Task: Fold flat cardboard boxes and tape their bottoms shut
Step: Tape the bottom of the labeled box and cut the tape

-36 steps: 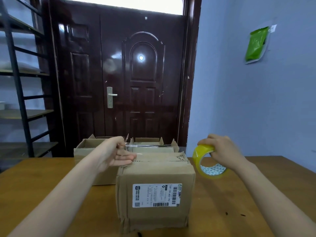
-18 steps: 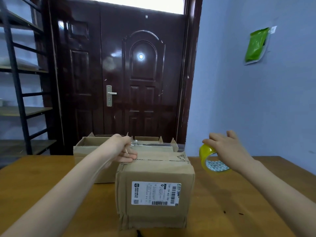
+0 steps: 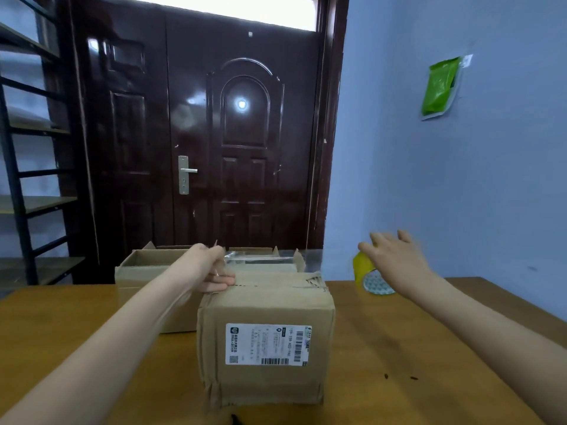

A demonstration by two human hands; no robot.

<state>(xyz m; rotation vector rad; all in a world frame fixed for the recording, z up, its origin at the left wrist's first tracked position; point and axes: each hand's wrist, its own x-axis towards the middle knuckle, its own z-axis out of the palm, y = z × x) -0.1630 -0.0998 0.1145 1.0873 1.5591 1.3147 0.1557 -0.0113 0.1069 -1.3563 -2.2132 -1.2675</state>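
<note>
A closed cardboard box (image 3: 265,342) stands on the wooden tabletop (image 3: 399,363), its white shipping label (image 3: 267,344) facing the camera. The left hand (image 3: 211,268) rests at the box's top left edge with its fingers curled, pinching the end of a strip of clear tape (image 3: 257,258) that stretches to the right above the box top. The right hand (image 3: 395,262) is off to the right of the box, above the tabletop, its fingers spread and fairly straight; it lies over a yellow tape roll (image 3: 366,273), but the hand is blurred and whether it actually holds the roll cannot be told. Behind the front box sit two open cardboard boxes: the open box on the left (image 3: 144,271) touches the front box's rear left side, and the open box behind (image 3: 264,262) shows raised flaps. Further back are a dark door (image 3: 214,133), a black shelf rack (image 3: 27,148) at left, and a green packet (image 3: 440,85) stuck on the blue wall
</note>
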